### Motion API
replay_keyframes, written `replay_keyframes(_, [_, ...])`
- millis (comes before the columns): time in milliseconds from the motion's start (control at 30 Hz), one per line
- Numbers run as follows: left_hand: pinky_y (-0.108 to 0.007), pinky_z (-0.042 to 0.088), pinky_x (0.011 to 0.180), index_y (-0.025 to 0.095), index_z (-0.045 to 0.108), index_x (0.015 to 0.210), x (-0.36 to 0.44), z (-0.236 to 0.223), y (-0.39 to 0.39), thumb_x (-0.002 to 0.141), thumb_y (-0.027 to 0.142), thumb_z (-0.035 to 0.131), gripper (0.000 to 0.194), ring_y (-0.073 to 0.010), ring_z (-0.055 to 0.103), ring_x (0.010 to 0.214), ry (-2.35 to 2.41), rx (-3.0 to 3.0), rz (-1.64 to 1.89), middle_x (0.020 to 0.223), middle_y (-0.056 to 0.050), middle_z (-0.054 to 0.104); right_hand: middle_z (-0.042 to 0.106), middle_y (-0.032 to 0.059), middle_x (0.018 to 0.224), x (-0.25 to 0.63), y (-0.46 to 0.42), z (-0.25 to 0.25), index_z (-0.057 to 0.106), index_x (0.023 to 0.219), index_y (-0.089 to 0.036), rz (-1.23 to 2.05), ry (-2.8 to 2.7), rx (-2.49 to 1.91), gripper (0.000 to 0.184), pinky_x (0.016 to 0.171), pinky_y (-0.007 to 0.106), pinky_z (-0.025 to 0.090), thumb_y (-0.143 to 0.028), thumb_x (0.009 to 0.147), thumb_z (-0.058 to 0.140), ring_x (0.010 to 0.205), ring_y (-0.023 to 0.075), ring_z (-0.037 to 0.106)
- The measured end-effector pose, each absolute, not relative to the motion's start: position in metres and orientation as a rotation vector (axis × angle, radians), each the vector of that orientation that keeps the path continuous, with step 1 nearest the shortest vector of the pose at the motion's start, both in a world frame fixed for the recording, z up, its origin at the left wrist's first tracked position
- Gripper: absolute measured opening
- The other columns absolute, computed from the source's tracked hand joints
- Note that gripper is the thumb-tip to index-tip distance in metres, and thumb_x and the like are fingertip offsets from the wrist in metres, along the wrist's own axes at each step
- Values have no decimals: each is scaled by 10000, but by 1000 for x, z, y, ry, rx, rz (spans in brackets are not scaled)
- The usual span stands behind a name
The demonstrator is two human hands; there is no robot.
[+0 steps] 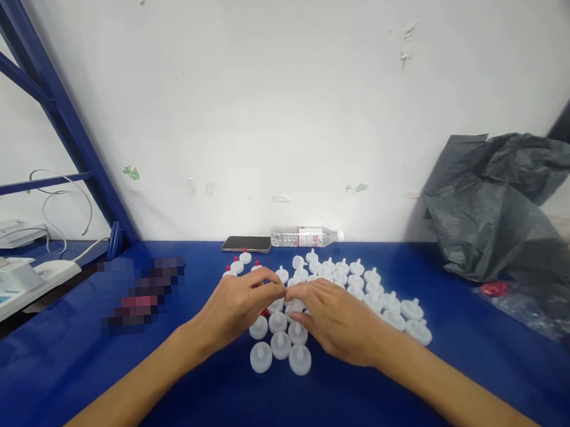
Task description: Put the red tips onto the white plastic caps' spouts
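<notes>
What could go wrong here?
1. The left hand and right hand are low among close-set plain white parts; a stray finger could knock some over.
2. Red-tipped parts sit near the plain ones, so the two might get mixed.
3. The bottle lies on its side behind them; if bumped, it may roll into them.

Left hand and right hand partly hide the caps; any grip is indeterminable. Pixelation masks one object. Bottle print is illegible. Left edge crops the power strip.
</notes>
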State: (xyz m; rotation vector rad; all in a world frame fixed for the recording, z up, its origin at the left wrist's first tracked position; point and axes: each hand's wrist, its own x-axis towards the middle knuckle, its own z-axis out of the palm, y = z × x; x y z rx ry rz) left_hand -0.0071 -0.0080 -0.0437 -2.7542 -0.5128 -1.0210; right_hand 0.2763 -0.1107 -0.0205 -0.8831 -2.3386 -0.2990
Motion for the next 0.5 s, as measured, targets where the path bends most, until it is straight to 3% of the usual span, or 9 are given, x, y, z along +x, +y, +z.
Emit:
replay_keyframes(167, [-230,526,659,320,911,1295,-7,-47,-9,1188,32,644,407,-138,847,840,-533,-2788,-1008,1102,7,933,963,62,1228,276,-112,-19,662,1527,-227,-308,-2292,-840,349,932,421,798,-114,1200,708,1032,263,944])
replay_keyframes(300, [-238,626,689,292,900,1408,-2,-39,-11,1279,66,582,411,-166,923,934,-337,-2738,-1158,1191,-40,982,942,106,1355,274,-110,-19,602,1593,-254,-315,-2146,-775,379,1006,445,857,-155,1233,667,1216,285,973])
replay_keyframes(400, [-254,713,789,256,903,1436,0,-30,-13,1358,209,615,302,-193,954,974,-299,-2659,-1272,1187,-67,996,945,119,1364,273,-107,-20,622,1600,-246,-338,-2061,-755,367,1035,440,875,-179,1246,693,1268,296,983])
replay_keyframes(500, [-240,724,805,235,888,1547,0,-26,-15,1367,351,707,280,-177,938,886,-415,-2614,-1271,1147,-54,1000,969,100,1348,273,-107,-19,676,1604,-249,-371,-2024,-760,392,1041,419,880,-160,1229,747,1205,289,1004])
